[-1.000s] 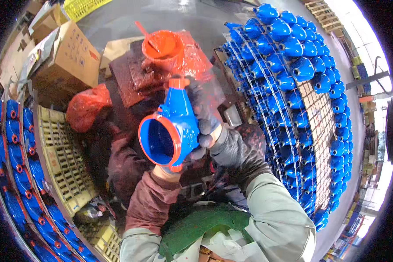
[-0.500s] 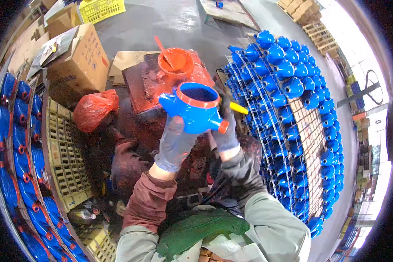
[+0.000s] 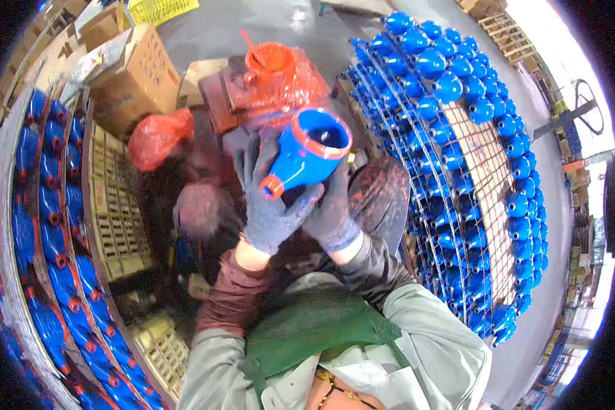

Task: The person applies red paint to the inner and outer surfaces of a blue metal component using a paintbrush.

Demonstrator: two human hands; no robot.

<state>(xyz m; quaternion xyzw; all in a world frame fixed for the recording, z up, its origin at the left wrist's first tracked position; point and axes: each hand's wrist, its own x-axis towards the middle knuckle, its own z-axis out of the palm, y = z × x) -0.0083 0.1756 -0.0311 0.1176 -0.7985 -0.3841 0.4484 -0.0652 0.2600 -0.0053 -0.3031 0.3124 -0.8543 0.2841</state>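
Note:
A glossy blue water meter body (image 3: 304, 160), its round opening rim and spout end painted orange-red, is held up in front of me, tilted with the opening facing up and right. My left hand (image 3: 270, 205), in a paint-stained grey glove, supports it from the left and below, fingers stretched up beside it and thumb near its underside. My right hand (image 3: 331, 215), gloved too, is closed against its lower right side; its fingers are partly hidden. A small pale yellow bit shows by that hand. Beyond stands an orange-red paint pot (image 3: 272, 63) with a stick in it.
Blue meter bodies (image 3: 447, 89) stand stacked on a wire rack at the right. More with red ends line shelves (image 3: 51, 205) at the left. An orange-red plastic bag (image 3: 160, 140), a cardboard box (image 3: 137, 78) and cream plastic crates (image 3: 116, 205) are on the left.
The meter body has been turned, so its spout now points toward me and left. My left hand has shifted around it. The yellow handle by my right hand is now mostly out of sight.

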